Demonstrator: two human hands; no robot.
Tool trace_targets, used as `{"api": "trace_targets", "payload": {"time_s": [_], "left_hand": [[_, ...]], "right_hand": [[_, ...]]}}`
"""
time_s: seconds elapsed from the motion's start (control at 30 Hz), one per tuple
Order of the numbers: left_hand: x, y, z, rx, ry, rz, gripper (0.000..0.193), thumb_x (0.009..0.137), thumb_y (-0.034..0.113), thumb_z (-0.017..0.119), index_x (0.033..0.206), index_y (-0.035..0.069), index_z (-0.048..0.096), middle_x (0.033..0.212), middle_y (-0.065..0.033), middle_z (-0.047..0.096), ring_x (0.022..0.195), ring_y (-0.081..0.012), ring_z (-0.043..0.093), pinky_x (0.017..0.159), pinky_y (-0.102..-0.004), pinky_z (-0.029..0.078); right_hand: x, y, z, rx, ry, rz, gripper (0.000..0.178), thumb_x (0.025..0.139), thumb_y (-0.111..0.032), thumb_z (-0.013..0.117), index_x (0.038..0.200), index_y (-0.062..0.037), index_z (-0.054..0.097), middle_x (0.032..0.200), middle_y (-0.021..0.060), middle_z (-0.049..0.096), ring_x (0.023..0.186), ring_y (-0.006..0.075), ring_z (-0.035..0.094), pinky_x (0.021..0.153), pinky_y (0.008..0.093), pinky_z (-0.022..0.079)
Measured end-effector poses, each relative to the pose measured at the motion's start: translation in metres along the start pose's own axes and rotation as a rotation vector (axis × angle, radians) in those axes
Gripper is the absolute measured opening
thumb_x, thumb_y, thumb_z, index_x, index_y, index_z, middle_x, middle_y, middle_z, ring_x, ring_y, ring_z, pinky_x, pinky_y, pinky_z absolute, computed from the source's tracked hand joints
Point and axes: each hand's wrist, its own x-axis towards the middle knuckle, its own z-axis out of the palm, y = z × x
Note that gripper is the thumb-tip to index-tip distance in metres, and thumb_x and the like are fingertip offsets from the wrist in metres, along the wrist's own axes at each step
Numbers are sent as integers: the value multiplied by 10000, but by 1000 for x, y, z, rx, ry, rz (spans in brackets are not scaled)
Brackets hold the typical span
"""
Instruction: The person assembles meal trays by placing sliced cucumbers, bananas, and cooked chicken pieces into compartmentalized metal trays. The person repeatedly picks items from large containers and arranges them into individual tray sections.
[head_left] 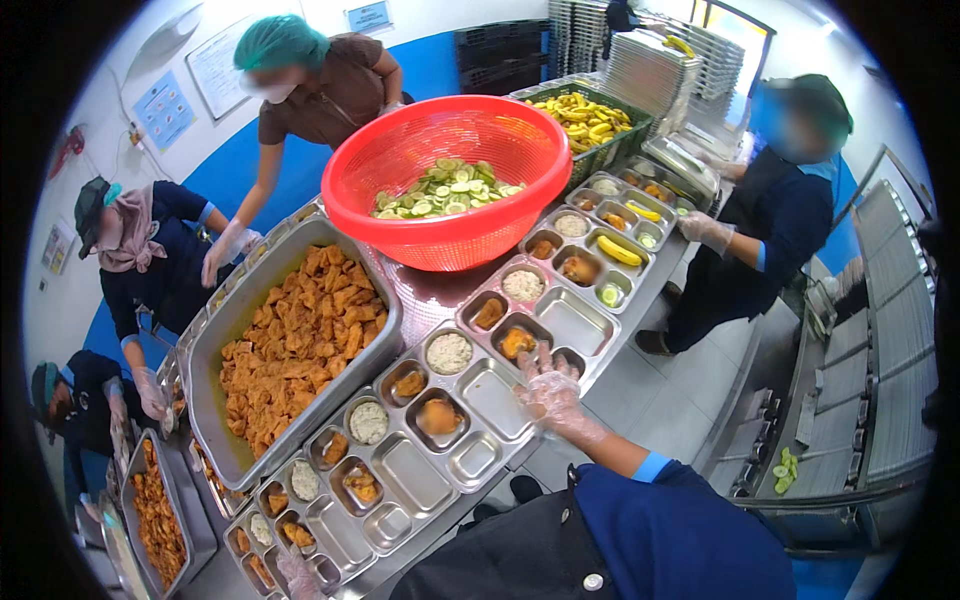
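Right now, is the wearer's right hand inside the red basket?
No: the gloved right hand is over the row of metal trays, outside the red basket.

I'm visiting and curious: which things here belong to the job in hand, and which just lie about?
Likely in the job:
metal trays beneath the right hand
grey tub of brown pieces
red basket of cucumber slices
bananas

Apparently not in use:
stacked black crates
wall notices
green slices, far right

The right hand's (550, 392) gloved fingers (543, 358) hover over a compartmented tray (577, 318).
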Motion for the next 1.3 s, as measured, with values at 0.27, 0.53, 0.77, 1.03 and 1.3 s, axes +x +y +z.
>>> {"api": "trace_targets", "payload": {"time_s": [0.27, 0.53, 0.77, 1.03, 1.3], "left_hand": [[2, 29, 7, -67, 6, -5, 570, 990, 94, 554, 1547, 136, 443, 1561, -250, 418, 1365, -493, 442, 1156, -547, 367], [-7, 48, 7, -64, -2, -50, 561, 993, 98, 552, 1543, 136, 449, 1561, -250, 418, 1361, -492, 448, 1151, -546, 375], [-28, 92, -16, 70, 5, -107, 554, 996, 101, 551, 1540, 136, 454, 1561, -250, 419, 1357, -491, 454, 1147, -545, 381], [-90, 224, -102, -316, 548, -363, 584, 1065, 334, 515, 1509, -35, 427, 1452, -280, 523, 1336, -449, 478, 1111, -483, 384], [-150, 307, -162, -739, 573, -550, 481, 1047, 235, 563, 1474, 19, 514, 1321, -243, 625, 1129, -360, 584, 983, -460, 464]], "right_hand": [[52, 69, -35, 27, -71, -83, 814, 904, -474, 650, 1594, -153, 363, 1668, 264, 250, 1451, 535, 364, 1212, 513, 320], [96, 57, -204, 194, -90, -294, 493, 905, -365, 732, 1262, -28, 690, 1147, 202, 738, 1001, 334, 723, 913, 380, 569], [300, 16, -321, 131, 110, -775, 240, 881, -227, 721, 1038, -47, 752, 880, 78, 750, 840, 251, 720, 779, 396, 554], [566, 34, -217, -453, -433, -1107, 328, 907, -364, 669, 1061, -82, 737, 874, 105, 725, 821, 258, 701, 764, 407, 555], [545, 30, -188, 292, -884, -335, 722, 990, -611, 560, 1454, -57, 525, 1263, 224, 638, 1121, 335, 625, 956, 523, 506]]}}
